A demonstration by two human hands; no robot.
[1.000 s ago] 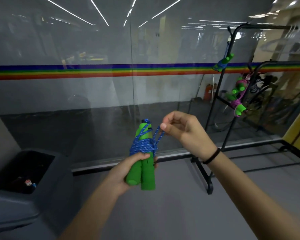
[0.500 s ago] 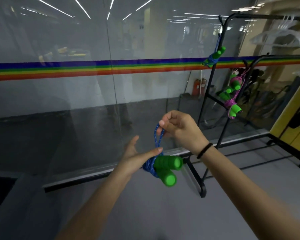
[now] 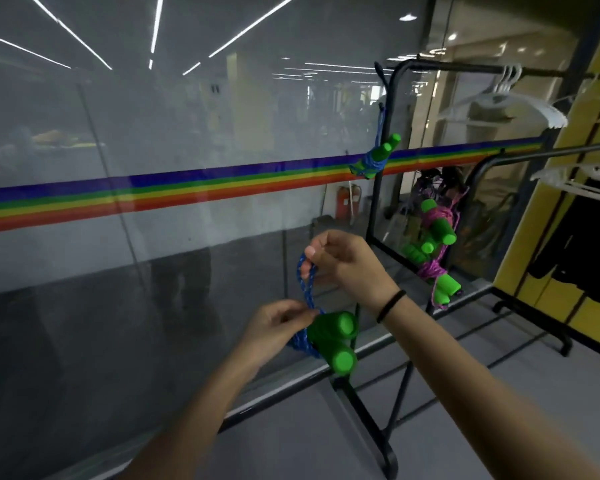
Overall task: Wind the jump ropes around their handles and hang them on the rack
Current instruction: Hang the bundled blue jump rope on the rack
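Note:
A jump rope with two green foam handles (image 3: 336, 342) hangs in front of me, its blue cord (image 3: 305, 289) wound around them. My right hand (image 3: 343, 265) pinches the loop of blue cord at the top and carries the bundle. My left hand (image 3: 274, 327) pinches the cord just beside the handles. On the black rack (image 3: 383, 161) to the right hangs another wound blue rope (image 3: 374, 157) from a hook, and lower down hang wound purple ropes (image 3: 433, 244) with green handles.
A glass wall with a rainbow stripe (image 3: 153, 192) runs straight ahead. The rack's black foot (image 3: 368, 420) stretches across the grey floor below my hands. White hangers (image 3: 506, 102) hang on the rack's top bar, with a yellow wall (image 3: 561, 216) behind.
My left hand has let go of the handles and closed its fingers on the cord beside them. The bundle tipped sideways and now hangs from my right hand. I have stepped nearer the rack.

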